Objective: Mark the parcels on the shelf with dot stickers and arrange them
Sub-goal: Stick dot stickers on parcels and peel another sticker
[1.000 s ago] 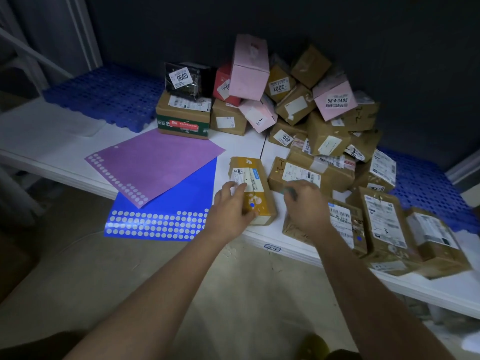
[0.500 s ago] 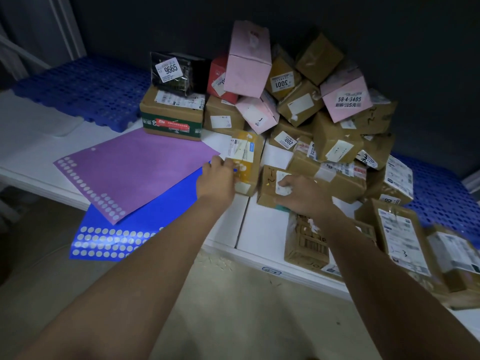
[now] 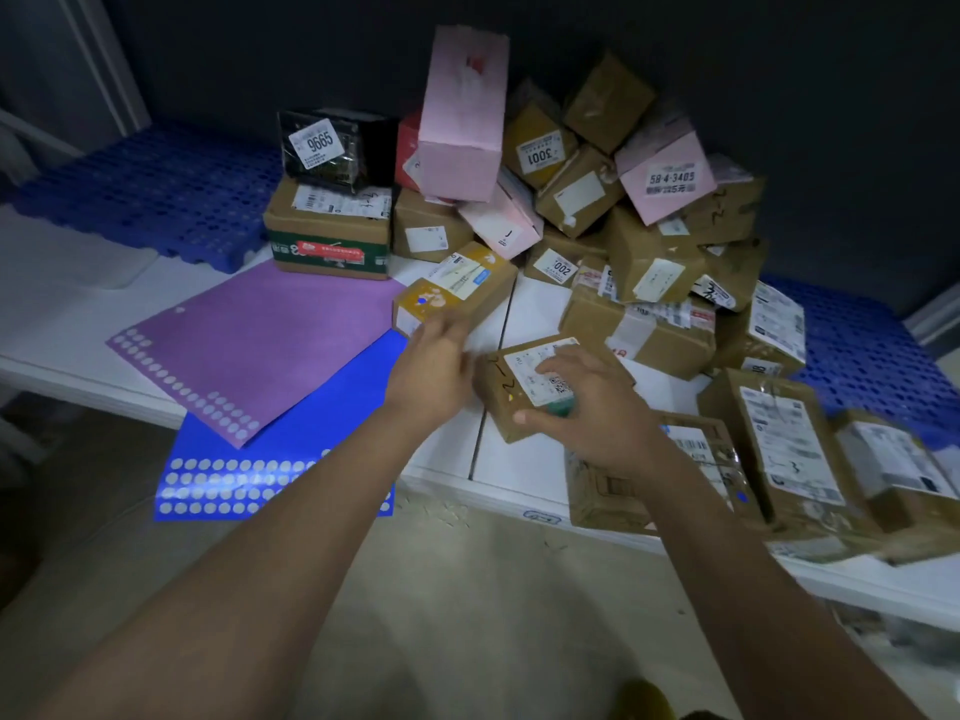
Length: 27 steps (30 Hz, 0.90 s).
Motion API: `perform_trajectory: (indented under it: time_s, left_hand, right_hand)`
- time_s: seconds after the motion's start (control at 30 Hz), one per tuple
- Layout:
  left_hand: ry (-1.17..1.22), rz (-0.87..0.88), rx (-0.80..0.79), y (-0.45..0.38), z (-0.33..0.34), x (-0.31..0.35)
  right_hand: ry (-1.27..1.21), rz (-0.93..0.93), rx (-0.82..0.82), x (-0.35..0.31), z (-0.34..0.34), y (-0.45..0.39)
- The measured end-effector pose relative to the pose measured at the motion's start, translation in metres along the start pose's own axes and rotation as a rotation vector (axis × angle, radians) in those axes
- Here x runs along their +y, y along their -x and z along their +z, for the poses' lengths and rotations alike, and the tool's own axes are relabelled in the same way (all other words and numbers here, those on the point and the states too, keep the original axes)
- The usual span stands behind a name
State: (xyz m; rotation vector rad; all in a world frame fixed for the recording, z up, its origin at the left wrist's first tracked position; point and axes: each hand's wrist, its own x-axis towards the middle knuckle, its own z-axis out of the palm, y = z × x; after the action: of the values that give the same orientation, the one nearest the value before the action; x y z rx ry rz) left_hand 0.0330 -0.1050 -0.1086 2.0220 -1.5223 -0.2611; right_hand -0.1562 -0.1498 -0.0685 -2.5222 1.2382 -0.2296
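- Left hand [image 3: 431, 363] grips the near end of the yellow parcel [image 3: 457, 288], fingers curled round it. A second ago this parcel lay near the shelf edge; it has since been carried away from the edge, toward the far pile [image 3: 597, 174].
- Blue dot [image 3: 422, 300] shows on the yellow parcel's top face, so marking looks done; this one seems to be in the arranging step.
- Right hand [image 3: 587, 402] has shifted onto a small brown parcel [image 3: 524, 387], fingers spread over the label and thumb against the near side, holding it. The parcel is tilted, just right of the left hand. No dot visible on it; probably next for a sticker.
- Purple sticker sheet [image 3: 260, 330] overlaps the blue sticker sheet [image 3: 291, 449], both left of the hands on the white shelf [image 3: 524, 459], the blue one overhanging the near edge.
- Flat brown parcels [image 3: 779, 444] lie near right; one below the right forearm carries a blue dot [image 3: 742, 496].
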Motion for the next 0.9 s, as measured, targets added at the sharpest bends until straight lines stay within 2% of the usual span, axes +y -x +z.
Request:
perform_trajectory:
  time_s: [0.03,0.1,0.17,0.23,0.5,0.63,0.73,0.8,0.9]
  left_hand:
    - [-0.004,0.061,-0.026,0.001,0.003,0.007]
    - [-0.087,0.129,-0.148,0.002,0.011,0.022]
    - [-0.197,0.099,-0.29,0.003,0.02,0.031]
    - [-0.246,0.036,-0.368,0.008,0.024,0.034]
    - [-0.304,-0.099,-0.204,0.046,0.013,0.031]
    - [-0.289,-0.163,-0.193,0.054,0.007,0.028]
    - [-0.256,-0.182,-0.201,0.058,0.004,0.027]
    - [-0.227,-0.198,-0.194,0.061,0.002,0.025]
    - [-0.169,-0.225,-0.167,0.066,-0.002,0.024]
  right_hand:
    - [0.016,0.023,0.008,0.002,-0.001,0.015]
    - [0.058,0.088,-0.085,0.007,0.0,0.045]
    - [0.133,0.094,-0.195,0.014,0.006,0.066]
    - [0.174,0.066,-0.207,0.02,0.012,0.073]
    - [0.087,0.041,-0.077,0.031,0.016,0.049]
    - [0.065,0.09,0.056,0.031,0.014,0.024]
    - [0.045,-0.008,0.149,0.02,0.017,0.023]
    - [0.014,-0.076,0.117,0.007,0.023,0.029]
    - [-0.018,-0.066,0.015,-0.006,0.034,0.038]
